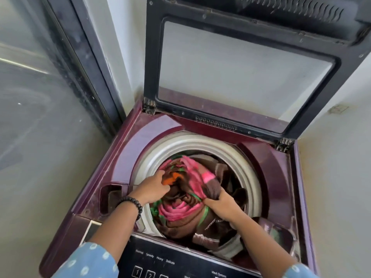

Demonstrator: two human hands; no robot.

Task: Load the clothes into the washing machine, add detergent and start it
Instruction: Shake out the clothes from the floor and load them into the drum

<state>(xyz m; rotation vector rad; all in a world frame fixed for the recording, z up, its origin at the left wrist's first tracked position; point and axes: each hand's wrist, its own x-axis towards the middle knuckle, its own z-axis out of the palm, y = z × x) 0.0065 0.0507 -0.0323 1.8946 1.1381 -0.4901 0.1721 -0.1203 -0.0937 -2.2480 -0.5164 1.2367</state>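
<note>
Loading step, by the look of it: both hands down in the washer (128,141) drum. Left hand (153,186) has fingers curled into the clothes (180,209); right hand (219,204) grips a brown fold. Clothes sit under and between the hands, piled near the rim. Next, likely: push the load lower, then detergent; none in view.

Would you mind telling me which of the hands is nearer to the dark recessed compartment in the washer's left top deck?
Left. The left hand presses into the clothes just right of the dark recessed compartment; the right hand grips cloth farther right, across the tub.
</note>
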